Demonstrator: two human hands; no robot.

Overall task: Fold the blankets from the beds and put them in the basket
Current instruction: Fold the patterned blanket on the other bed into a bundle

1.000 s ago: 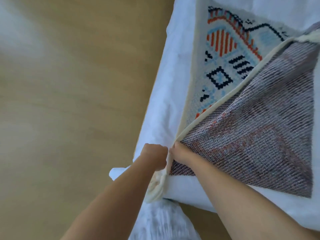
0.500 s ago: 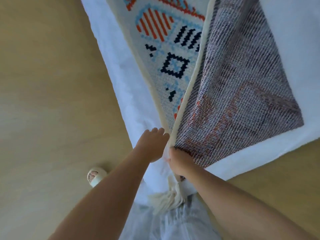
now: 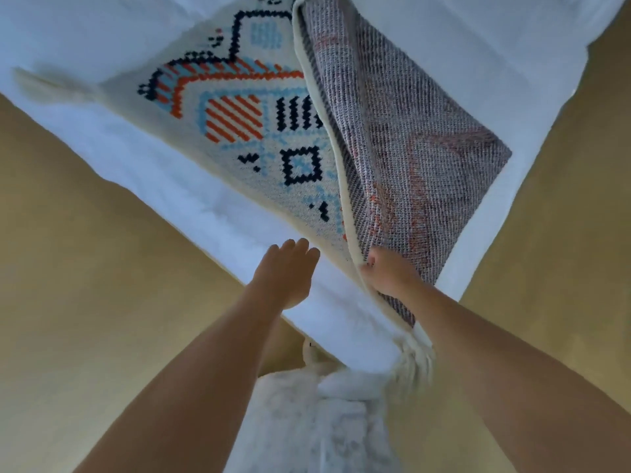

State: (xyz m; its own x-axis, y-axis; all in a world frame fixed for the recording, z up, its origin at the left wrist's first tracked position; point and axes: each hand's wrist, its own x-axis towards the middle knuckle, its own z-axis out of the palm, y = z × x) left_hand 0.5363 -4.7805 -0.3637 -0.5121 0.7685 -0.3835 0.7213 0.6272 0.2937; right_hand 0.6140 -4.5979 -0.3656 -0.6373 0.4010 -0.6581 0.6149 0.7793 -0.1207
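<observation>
Tan floor [image 3: 85, 302], white bed [image 3: 164, 186] corner. On it lies the blanket [image 3: 259, 138], one part flipped, grey underside up. Right hand [image 3: 389, 273] pinches its cream edge; left hand [image 3: 290, 268] flat beside it, holding nothing. Knit looks soft, floppy, light: grab corners, not mid-edge.

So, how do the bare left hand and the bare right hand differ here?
The left hand has straight fingers and holds nothing; the right hand is curled and pinches the cream edge of the patterned knitted blanket. The left hand is over the white bed sheet; the right hand is against the blanket's grey underside. Both reach the same corner.
</observation>
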